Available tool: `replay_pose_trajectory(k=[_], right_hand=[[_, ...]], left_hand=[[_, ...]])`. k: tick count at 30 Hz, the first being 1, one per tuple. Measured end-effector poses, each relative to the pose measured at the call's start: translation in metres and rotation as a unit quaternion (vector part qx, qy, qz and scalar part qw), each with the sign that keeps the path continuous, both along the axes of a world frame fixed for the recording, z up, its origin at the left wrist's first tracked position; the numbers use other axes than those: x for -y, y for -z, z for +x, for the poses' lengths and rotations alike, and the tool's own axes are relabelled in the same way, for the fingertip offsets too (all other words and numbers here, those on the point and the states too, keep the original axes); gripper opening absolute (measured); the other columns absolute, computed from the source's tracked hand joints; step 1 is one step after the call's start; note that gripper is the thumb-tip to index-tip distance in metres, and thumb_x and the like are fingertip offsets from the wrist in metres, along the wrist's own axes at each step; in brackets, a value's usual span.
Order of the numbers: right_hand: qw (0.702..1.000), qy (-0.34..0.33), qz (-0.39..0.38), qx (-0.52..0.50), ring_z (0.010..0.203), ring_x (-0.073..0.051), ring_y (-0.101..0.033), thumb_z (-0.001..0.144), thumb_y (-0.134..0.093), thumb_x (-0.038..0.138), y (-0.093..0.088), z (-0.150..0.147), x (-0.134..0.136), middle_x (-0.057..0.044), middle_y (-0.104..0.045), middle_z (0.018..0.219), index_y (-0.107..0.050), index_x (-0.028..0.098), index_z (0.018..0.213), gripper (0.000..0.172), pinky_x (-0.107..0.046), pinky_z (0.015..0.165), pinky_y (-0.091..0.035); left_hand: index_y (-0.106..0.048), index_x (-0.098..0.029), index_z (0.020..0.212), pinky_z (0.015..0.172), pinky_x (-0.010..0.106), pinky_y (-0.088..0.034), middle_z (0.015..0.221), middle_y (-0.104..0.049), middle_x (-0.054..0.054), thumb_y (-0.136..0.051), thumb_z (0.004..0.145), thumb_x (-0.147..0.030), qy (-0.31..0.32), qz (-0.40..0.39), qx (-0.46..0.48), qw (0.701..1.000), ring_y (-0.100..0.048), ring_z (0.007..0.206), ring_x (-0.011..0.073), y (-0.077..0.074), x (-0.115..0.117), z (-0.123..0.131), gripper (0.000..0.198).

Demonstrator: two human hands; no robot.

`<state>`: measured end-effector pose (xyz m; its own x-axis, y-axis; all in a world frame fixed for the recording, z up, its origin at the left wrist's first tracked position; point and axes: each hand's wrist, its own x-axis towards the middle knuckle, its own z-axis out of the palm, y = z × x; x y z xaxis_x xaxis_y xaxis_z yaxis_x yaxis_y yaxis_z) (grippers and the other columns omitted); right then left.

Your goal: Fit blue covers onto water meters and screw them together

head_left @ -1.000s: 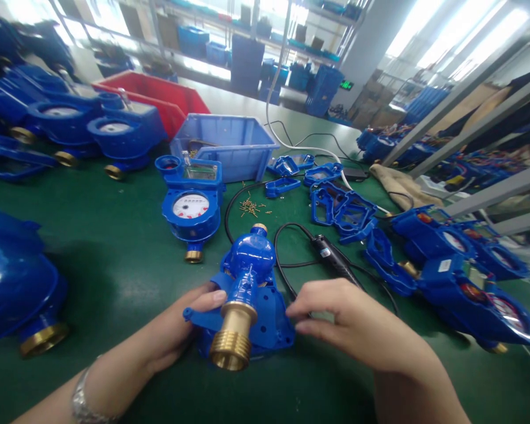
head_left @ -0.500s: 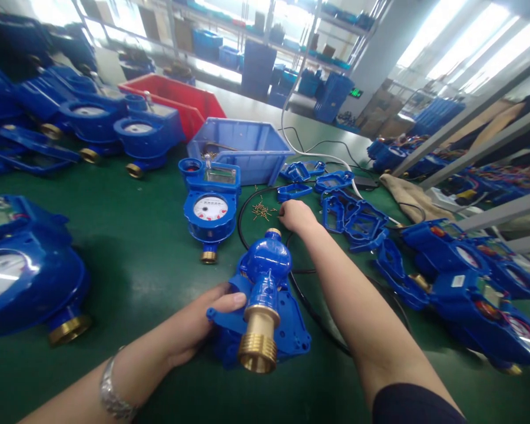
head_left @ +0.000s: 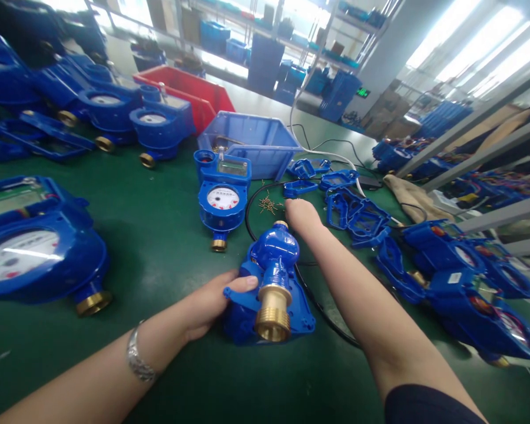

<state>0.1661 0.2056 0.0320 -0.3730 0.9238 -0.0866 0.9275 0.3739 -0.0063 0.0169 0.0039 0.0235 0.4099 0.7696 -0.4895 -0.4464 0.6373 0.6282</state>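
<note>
Left hand (head_left: pixel 208 303) grasps blue meter (head_left: pixel 279 244)

The meter sits upside down at near centre, brass end (head_left: pixel 274 315) nearest. Whether the right hand (head_left: pixel 304 218) pinches anything, I cannot tell; small screws (head_left: pixel 268 205) lie just left of it. Farther back stands a blue bin (head_left: pixel 267 162).

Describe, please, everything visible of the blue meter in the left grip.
Glossy blue, the meter has a rounded body, a threaded, brass-looking pipe facing the viewer and a smaller brass-looking tip at the far end. A flat plate spreads beneath. It appears upside down, dial unseen. The left grip holds its left side, thumb uppermost; contact with the table is unclear.
</note>
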Motion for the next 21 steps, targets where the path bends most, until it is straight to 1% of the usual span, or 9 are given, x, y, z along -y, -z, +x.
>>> replay_pose_trajectory(k=[4, 6, 8, 10, 11, 12, 14, 16, 21], right_hand=[[0.993, 0.041, 0.044, -0.104, 0.087, -0.018, -0.064, 0.086, -0.057, 0.022, -0.030, 0.022, 0.026, -0.007, -0.068, 0.091, -0.065, 0.012, 0.091, 0.014, -0.033, 0.081, -0.051], [0.984, 0.056, 0.051, -0.159, 0.076, -0.017, -0.066, 0.084, -0.057, 0.023, -0.047, 0.040, 0.057, -0.006, -0.070, 0.084, -0.066, 0.013, 0.091, 0.016, -0.028, 0.070, -0.053], [0.972, 0.066, 0.054, -0.217, 0.068, -0.017, -0.066, 0.085, -0.057, 0.029, -0.061, 0.058, 0.098, -0.005, -0.070, 0.077, -0.067, 0.014, 0.093, 0.020, -0.027, 0.063, -0.054], [0.922, 0.067, 0.064, -0.375, 0.064, -0.017, -0.066, 0.079, -0.065, 0.029, -0.070, 0.070, 0.144, -0.003, -0.070, 0.073, -0.069, 0.019, 0.083, 0.012, -0.028, 0.060, -0.053], [0.908, 0.055, 0.073, -0.410, 0.066, -0.017, -0.066, 0.077, -0.067, 0.027, -0.072, 0.072, 0.167, -0.001, -0.069, 0.073, -0.069, 0.022, 0.078, 0.005, -0.027, 0.062, -0.054], [0.903, 0.032, 0.059, -0.425, 0.070, -0.016, -0.066, 0.078, -0.066, 0.022, -0.073, 0.071, 0.188, -0.001, -0.069, 0.075, -0.068, 0.024, 0.075, 0.003, -0.025, 0.064, -0.054], [0.899, -0.010, 0.042, -0.436, 0.070, -0.013, -0.065, 0.078, -0.063, 0.013, -0.069, 0.061, 0.222, 0.001, -0.069, 0.079, -0.068, 0.026, 0.080, 0.014, -0.022, 0.065, -0.054], [0.896, -0.021, 0.045, -0.442, 0.071, -0.012, -0.066, 0.078, -0.062, 0.007, -0.060, 0.045, 0.244, 0.002, -0.070, 0.080, -0.066, 0.025, 0.084, 0.020, -0.021, 0.067, -0.054], [0.895, -0.043, 0.130, -0.425, 0.074, -0.013, -0.067, 0.080, -0.057, 0.002, -0.034, 0.011, 0.256, -0.003, -0.070, 0.080, -0.062, 0.020, 0.085, 0.020, -0.022, 0.072, -0.053]], left_hand=[[-0.060, -0.009, 0.109, 0.087, 0.039, -0.046, 0.094, -0.072, 0.014, -0.070, 0.069, -0.041, -0.012, -0.009, -0.025, 1.000, -0.067, 0.086, 0.0257, -0.002, 0.000, 0.001, 0.052], [-0.062, -0.009, 0.104, 0.085, 0.038, -0.047, 0.091, -0.073, 0.012, -0.070, 0.069, -0.040, -0.012, -0.016, -0.025, 0.999, -0.067, 0.084, 0.0250, -0.003, 0.000, 0.002, 0.048], [-0.062, -0.010, 0.103, 0.085, 0.038, -0.047, 0.091, -0.073, 0.012, -0.070, 0.070, -0.040, -0.012, -0.018, -0.022, 1.000, -0.067, 0.084, 0.0249, -0.004, 0.000, 0.002, 0.046], [-0.063, -0.010, 0.104, 0.085, 0.037, -0.047, 0.094, -0.073, 0.012, -0.069, 0.071, -0.040, -0.013, -0.003, -0.016, 1.000, -0.067, 0.086, 0.0249, -0.003, 0.001, 0.002, 0.045], [-0.063, -0.010, 0.105, 0.086, 0.037, -0.047, 0.095, -0.073, 0.013, -0.068, 0.072, -0.039, -0.014, 0.008, -0.012, 1.000, -0.067, 0.086, 0.0247, -0.003, 0.001, 0.002, 0.044], [-0.063, -0.010, 0.105, 0.085, 0.037, -0.047, 0.096, -0.073, 0.013, -0.067, 0.074, -0.039, -0.013, 0.017, -0.008, 1.000, -0.067, 0.086, 0.0245, -0.001, 0.001, 0.002, 0.043], [-0.064, -0.009, 0.105, 0.084, 0.036, -0.047, 0.095, -0.073, 0.013, -0.066, 0.075, -0.038, -0.012, 0.026, -0.002, 1.000, -0.067, 0.085, 0.0237, 0.001, 0.001, 0.003, 0.041], [-0.066, -0.009, 0.101, 0.082, 0.035, -0.048, 0.090, -0.074, 0.012, -0.066, 0.076, -0.038, -0.015, 0.022, 0.001, 1.000, -0.067, 0.082, 0.0232, 0.002, 0.002, 0.004, 0.039], [-0.069, -0.011, 0.089, 0.078, 0.032, -0.049, 0.084, -0.074, 0.009, -0.066, 0.076, -0.036, -0.023, 0.009, 0.011, 1.000, -0.067, 0.079, 0.0209, 0.000, 0.003, 0.004, 0.029]])
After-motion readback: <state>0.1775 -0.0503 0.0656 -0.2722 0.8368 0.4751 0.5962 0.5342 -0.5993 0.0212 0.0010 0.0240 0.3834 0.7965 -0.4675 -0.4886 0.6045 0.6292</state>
